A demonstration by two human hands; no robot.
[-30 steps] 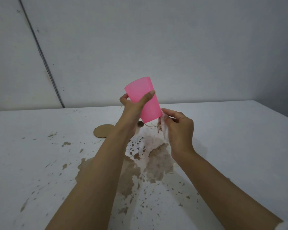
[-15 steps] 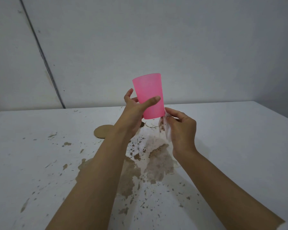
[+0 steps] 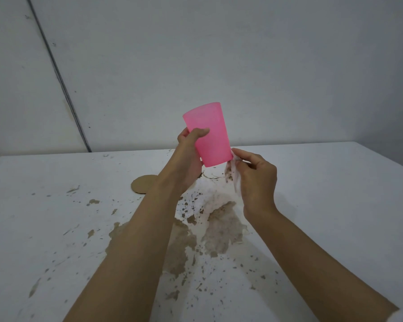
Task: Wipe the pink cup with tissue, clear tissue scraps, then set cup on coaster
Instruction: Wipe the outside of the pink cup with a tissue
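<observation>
Cup [image 3: 208, 133] was up in the air above the counter [image 3: 335, 194], and it leaned a little, with its top toward 11 o'clock. It was pink and you could almost see through it, so it looked like thin plastic. I think it was very light and a bit bendy, and a hard squeeze could squash it. It looked smooth too, so it might slip if it was wet.

The left hand [image 3: 191, 154] held the cup around its lower side, thumb on the front and the other fingers behind. That looked like a good place to hold it, low and with a soft grip.

The right hand [image 3: 257, 180] was closed on a bit of tissue [image 3: 230, 173] at 4 o'clock from the cup, right by the cup's bottom. The tissue was white with brown dirt on it. It looked soft and damp, and I think it could tear and drop bits.

A round brown coaster [image 3: 141, 185] lay on the counter at 8 o'clock from the cup, partly behind the left arm. Brown mess [image 3: 221, 226] was spread over the counter under both arms.
</observation>
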